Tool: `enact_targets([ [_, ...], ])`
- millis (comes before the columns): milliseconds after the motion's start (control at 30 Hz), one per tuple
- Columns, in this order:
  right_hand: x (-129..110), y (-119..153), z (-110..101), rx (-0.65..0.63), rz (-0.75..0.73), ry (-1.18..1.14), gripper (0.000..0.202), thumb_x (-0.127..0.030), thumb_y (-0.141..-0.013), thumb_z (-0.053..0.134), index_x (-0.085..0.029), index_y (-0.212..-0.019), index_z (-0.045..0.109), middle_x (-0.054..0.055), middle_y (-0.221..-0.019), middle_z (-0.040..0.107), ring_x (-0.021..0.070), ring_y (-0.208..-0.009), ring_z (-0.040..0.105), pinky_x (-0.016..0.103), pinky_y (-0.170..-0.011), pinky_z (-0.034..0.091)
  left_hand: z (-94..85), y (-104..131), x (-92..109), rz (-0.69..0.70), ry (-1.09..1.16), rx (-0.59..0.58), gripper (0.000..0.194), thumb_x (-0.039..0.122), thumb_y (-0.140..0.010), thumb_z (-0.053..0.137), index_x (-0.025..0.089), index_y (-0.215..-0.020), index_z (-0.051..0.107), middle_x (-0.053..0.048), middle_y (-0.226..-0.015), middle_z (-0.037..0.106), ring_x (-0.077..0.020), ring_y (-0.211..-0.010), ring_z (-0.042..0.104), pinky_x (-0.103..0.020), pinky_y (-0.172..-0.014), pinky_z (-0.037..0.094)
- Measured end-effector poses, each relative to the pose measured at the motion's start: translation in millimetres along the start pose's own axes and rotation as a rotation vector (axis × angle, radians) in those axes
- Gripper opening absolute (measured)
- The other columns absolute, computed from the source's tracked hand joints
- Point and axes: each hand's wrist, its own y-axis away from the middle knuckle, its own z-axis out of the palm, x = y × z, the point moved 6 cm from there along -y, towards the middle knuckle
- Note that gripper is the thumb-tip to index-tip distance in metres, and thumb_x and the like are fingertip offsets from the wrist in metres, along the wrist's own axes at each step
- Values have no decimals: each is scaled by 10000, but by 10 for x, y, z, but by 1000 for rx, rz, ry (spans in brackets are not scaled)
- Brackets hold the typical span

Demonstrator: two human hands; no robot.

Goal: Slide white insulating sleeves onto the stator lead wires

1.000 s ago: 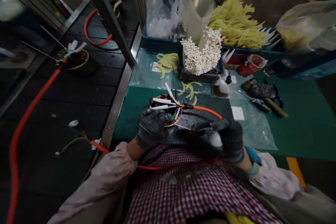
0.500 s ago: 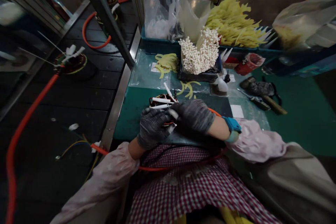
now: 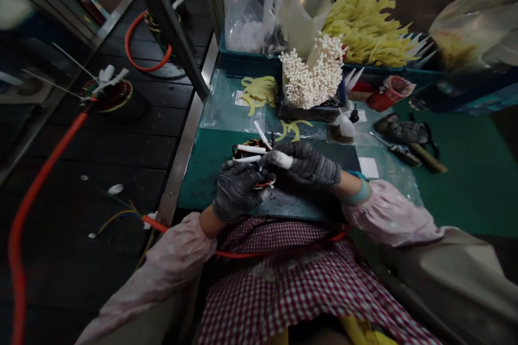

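A motor stator with copper windings [image 3: 264, 185] sits on the green bench, half covered by my hands. White insulating sleeves [image 3: 251, 149] stick out of its top on thin leads. My left hand [image 3: 238, 187], in a grey knit glove, is closed at the near left side of the windings with its fingertips on the leads. From the right, my right hand [image 3: 309, 164], gloved too and with white wrapping on one finger, pinches among the same leads. The exact wire between the fingertips is too small to make out.
A bundle of thin white sleeves [image 3: 313, 78] stands in a dark box behind the stator. Yellow strips [image 3: 366, 32] and plastic bags [image 3: 301, 8] fill a teal tray. A hammer [image 3: 427, 157] lies at right. Another stator [image 3: 109, 98] with an orange cable [image 3: 52, 156] stands at left.
My right hand has turned and its fingers, blurred before, now pinch close to my left fingertips, with the white-wrapped finger showing. My left hand stays at the stator. The view has shifted slightly.
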Motion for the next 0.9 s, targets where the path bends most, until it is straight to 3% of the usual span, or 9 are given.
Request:
enact_targets([
  [67,-45,-16,2,-80,9,-49,333,-503,-1094,722,-191,-1033,824,31,-961,845,169,-842,741,311,-815,639,0,8,-12,-2,-14,-18,148,356,-957,836,326,-1102,848,1,-1078,887,-246,-999,794,-420,-1014,503],
  [133,-47,-24,-53,-2,22,-6,312,-501,-1078,759,-196,-1036,809,34,-960,838,178,-863,747,331,-854,650,17,26,-29,-14,-24,-55,131,384,-955,849,327,-1073,848,5,-1029,881,-242,-956,787,-429,-1020,496],
  [233,-27,-9,-108,137,14,-14,420,-600,-1128,667,-208,-1169,813,72,-1121,858,213,-1010,782,400,-992,671,51,56,-47,-40,-27,-96,152,379,-927,875,354,-1076,859,12,-1049,883,-248,-1000,790,-441,-1031,486],
  [333,-31,-12,-42,48,22,-166,571,-710,-1143,577,-228,-1330,819,97,-1335,856,244,-1193,798,447,-1127,656,65,61,-43,-57,-49,-92,133,366,-907,881,349,-1038,866,9,-1088,893,-258,-1051,801,-440,-1033,492],
  [533,-70,-65,-96,61,113,-296,719,-865,-1081,535,-235,-1225,848,88,-1321,870,256,-1215,804,434,-1151,660,24,9,6,-14,-45,-63,93,375,-977,815,325,-1047,851,24,-1085,898,-238,-1028,807,-424,-1016,495],
  [600,-97,-77,-79,-12,84,-207,627,-786,-1106,576,-226,-1159,854,77,-1213,884,247,-1110,816,420,-1077,683,18,11,-3,-11,-50,-59,91,386,-983,816,320,-1038,845,23,-1081,898,-238,-1015,807,-422,-1012,494],
  [700,-87,-63,-32,-111,34,-76,343,-522,-1068,756,-189,-1060,840,61,-1036,874,217,-933,800,376,-906,688,49,42,-56,-50,-65,-112,89,410,-946,850,329,-983,839,21,-994,885,-250,-958,794,-440,-1031,479],
  [800,-29,-36,-57,-20,6,-7,172,-348,-984,804,-176,-1000,814,41,-938,843,183,-837,760,316,-794,641,73,64,-86,-68,-35,-171,113,410,-930,863,339,-1018,846,14,-1045,885,-258,-999,787,-454,-1059,462],
  [900,16,-16,-76,56,16,26,146,-324,-965,797,-178,-969,800,33,-898,823,167,-799,736,295,-760,616,47,54,-73,-49,-4,-145,153,422,-955,851,345,-1087,854,12,-1101,885,-245,-1013,787,-439,-1043,466],
])
